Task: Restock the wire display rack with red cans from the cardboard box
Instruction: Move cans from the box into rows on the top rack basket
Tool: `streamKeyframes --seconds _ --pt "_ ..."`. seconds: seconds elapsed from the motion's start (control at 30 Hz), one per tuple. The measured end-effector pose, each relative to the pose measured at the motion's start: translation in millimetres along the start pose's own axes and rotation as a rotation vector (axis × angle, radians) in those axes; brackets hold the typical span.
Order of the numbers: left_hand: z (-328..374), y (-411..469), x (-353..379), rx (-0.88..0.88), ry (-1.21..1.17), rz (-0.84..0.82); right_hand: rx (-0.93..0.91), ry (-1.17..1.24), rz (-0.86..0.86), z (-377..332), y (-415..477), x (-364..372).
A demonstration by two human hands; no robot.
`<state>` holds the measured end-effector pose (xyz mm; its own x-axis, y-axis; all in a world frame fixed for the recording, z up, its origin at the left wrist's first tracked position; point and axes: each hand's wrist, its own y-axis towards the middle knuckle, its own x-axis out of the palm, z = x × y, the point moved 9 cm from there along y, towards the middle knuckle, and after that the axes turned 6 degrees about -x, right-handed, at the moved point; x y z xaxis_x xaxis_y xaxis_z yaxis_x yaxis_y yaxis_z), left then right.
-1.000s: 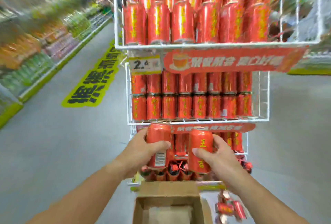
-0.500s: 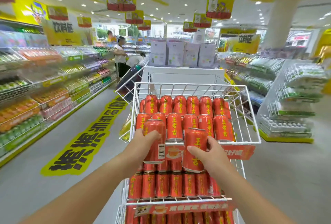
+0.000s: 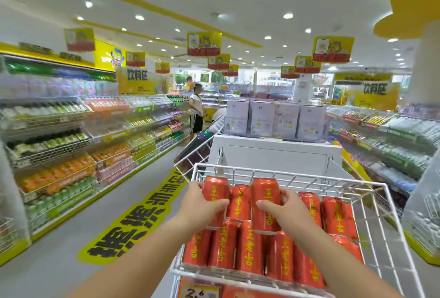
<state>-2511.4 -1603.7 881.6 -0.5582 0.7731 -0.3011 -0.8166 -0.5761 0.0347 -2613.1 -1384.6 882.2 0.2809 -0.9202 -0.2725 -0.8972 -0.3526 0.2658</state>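
The two red cans of this step are in the hands, over the top basket (image 3: 377, 221) of the wire rack (image 3: 177, 270). The left can (image 3: 215, 193) is in the left hand (image 3: 200, 204) and the right can (image 3: 265, 202) is in the right hand (image 3: 283, 207), with one standing can visible between them. Each hand wraps its can from the outer side, with the thumb across the near face, so both grips are closed firmly around a can. Both cans are upright: the long axis is vertical, the top end looks to the ceiling and the yellow characters face the person. They are at the far left part of the basket, higher than the front row of cans (image 3: 250, 247) near the rim. I cannot tell if their bottoms already touch something. To do this step well, I think the person should lower each can straight down and keep it vertical. The label should be turned to the near side like the neighbours, and the hand should release only when the base sits flat, because a tilted can may push the row. Bare wire shows on the right side of the basket. A price tag (image 3: 198, 292) is partly visible below. The cardboard box is not in view. On the far left, long shelves (image 3: 71, 143) hold drinks.
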Motion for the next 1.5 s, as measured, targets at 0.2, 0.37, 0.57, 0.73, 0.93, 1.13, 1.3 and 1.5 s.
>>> streamKeyframes --seconds 0.2,0.37,0.57,0.73,0.93,1.13,1.3,1.5 --pt "8 40 13 0.000 0.141 0.131 0.009 -0.007 -0.037 21 56 16" --pt "3 56 19 -0.006 0.212 0.134 -0.026 -0.061 -0.052 29 64 40" --pt "6 61 17 0.083 0.422 0.147 0.031 -0.044 -0.006 42 71 54" --pt "8 59 23 0.153 0.626 0.121 0.053 -0.057 0.020 43 75 64" --pt "8 52 30 0.221 0.837 0.067 0.029 -0.181 -0.022 35 76 72" --pt "4 48 29 0.224 0.970 0.023 -0.023 -0.414 -0.118 28 80 89" --pt "12 43 33 0.299 1.366 0.133 -0.081 -0.459 -0.134 23 81 95" --pt "24 44 35 0.549 1.538 0.257 -0.088 -0.506 -0.129 25 80 94"
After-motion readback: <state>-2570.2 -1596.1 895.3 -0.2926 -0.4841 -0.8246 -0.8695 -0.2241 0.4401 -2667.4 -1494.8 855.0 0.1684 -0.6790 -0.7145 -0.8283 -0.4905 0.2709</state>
